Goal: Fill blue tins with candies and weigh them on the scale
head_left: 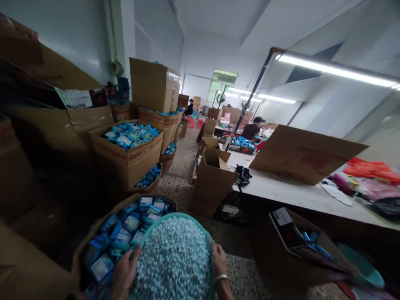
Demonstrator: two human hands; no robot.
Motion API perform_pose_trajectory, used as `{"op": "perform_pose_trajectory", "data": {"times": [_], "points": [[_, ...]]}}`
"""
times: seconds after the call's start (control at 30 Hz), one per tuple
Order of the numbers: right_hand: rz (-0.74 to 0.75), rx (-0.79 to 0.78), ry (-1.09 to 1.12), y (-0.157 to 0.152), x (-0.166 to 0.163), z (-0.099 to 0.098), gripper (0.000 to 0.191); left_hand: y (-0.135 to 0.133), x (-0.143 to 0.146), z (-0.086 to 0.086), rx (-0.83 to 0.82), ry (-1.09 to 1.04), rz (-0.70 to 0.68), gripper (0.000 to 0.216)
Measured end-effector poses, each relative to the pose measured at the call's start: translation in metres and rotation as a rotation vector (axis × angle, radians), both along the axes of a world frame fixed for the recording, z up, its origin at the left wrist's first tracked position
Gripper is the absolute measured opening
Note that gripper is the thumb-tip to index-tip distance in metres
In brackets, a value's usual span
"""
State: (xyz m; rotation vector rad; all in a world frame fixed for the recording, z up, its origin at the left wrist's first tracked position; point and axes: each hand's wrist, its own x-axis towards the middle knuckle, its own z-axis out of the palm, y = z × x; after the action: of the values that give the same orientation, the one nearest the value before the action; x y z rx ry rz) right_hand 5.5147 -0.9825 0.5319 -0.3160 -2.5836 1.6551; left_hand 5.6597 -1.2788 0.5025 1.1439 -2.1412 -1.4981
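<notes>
I hold a round teal basin [187, 218] heaped with small pale blue-white pieces [175, 260] at the bottom centre. My left hand [124, 273] grips its left rim and my right hand [219, 260], with a bracelet at the wrist, grips the right rim. Just behind and to the left of the basin stands a large open cardboard box [93, 233] full of small blue packets [131, 223].
Stacked cardboard boxes of blue packets [128, 135] line the left side. A narrow speckled floor aisle [179, 175] runs ahead. On the right, a long white table [290, 189] bears a cardboard sheet [303, 154] and coloured bags. People work at the far end [251, 129].
</notes>
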Motion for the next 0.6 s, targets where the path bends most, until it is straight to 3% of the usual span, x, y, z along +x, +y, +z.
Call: {"op": "perform_pose_trajectory", "data": {"times": [0.1, 0.2, 0.4, 0.6], "points": [[0.041, 0.014, -0.023, -0.017, -0.075, 0.014, 0.054, -0.004, -0.059, 0.012, 0.021, -0.034, -0.028, 0.055], [0.088, 0.026, -0.055, -0.034, -0.155, 0.010, 0.055, -0.007, -0.117, 0.010, 0.011, -0.065, 0.025, 0.058], [0.301, 0.027, -0.116, -0.071, -0.321, -0.012, 0.053, -0.003, -0.229, -0.015, 0.030, -0.179, 0.241, 0.059], [0.501, 0.012, -0.128, -0.124, -0.465, 0.001, 0.048, -0.003, -0.327, -0.004, 0.078, -0.224, 0.415, 0.060]]}}
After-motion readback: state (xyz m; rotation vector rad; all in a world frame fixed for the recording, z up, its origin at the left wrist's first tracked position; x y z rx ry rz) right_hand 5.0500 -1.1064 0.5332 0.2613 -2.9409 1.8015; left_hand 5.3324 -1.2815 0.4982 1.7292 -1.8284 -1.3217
